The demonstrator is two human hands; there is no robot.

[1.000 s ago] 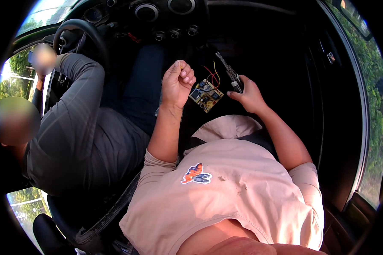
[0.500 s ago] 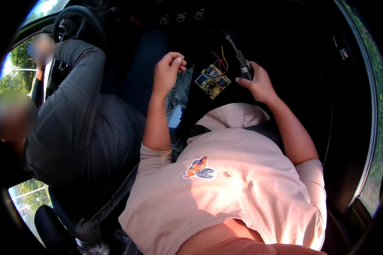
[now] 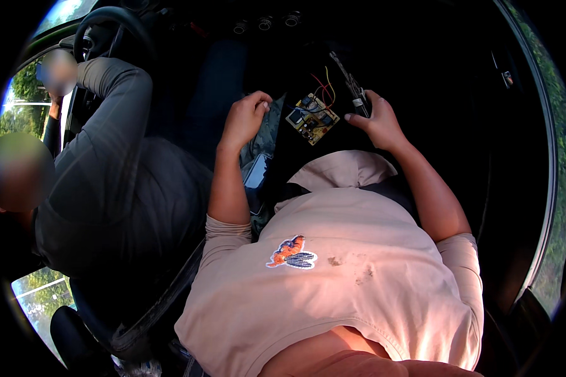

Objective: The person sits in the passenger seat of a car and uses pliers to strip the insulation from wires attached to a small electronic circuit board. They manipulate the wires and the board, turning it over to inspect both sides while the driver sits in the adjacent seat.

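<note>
In my right hand [image 3: 378,124] is a long, slim, dark tool [image 3: 353,88] with a shiny band near my fingers. Its narrow end points up and away from me, and the dark interior hides its exact kind. Just left of that hand lies a circuit board [image 3: 312,119] with dark components on it. Thin red and yellow wires [image 3: 326,88] rise from its far edge. My left hand [image 3: 244,119] hovers left of the board, apart from it, with its fingers curled in. Whatever those fingers hold, if anything, is hidden.
I sit inside a vehicle. To my left another person [image 3: 107,182] in a dark top sits by the steering wheel [image 3: 116,28], one arm raised. A pale phone-like rectangle [image 3: 256,171] lies on patterned cloth [image 3: 265,135] beside my left forearm. The door frame [image 3: 550,207] bounds my right side.
My left hand has turned and lowered slightly, and its fingers are more tucked in. My right hand keeps its grip on the tool. The view has shifted a little.
</note>
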